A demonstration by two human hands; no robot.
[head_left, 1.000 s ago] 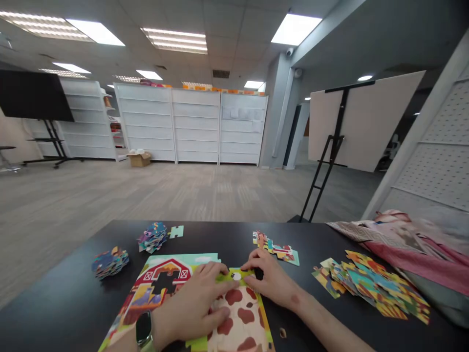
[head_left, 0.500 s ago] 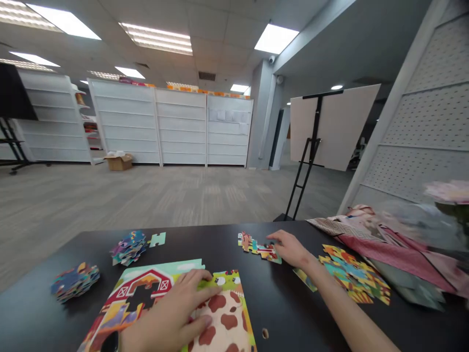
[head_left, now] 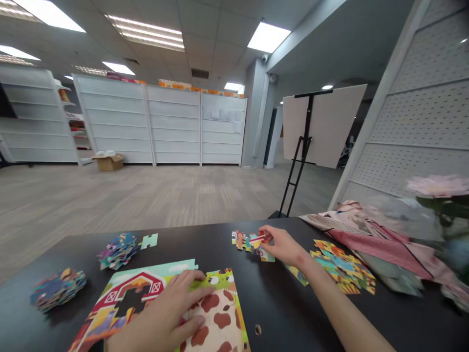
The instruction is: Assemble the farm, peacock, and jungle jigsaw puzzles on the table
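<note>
left hand (head_left: 161,313) lies flat, fingers spread, on the partly built cardboard farm jigsaw puzzle (head_left: 220,315) at the near edge of the black worktop (head_left: 293,313). right hand (head_left: 280,246) pinches a small red-and-white puzzle piece (head_left: 257,238) beside a loose row of colourful pieces (head_left: 240,240), near the far edge.

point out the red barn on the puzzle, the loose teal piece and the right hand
red barn (head_left: 130,283), head view, on the barn's roof
loose teal piece (head_left: 149,240), head view, on the middle of the piece
right hand (head_left: 280,246), head view, on the back of the hand
</note>
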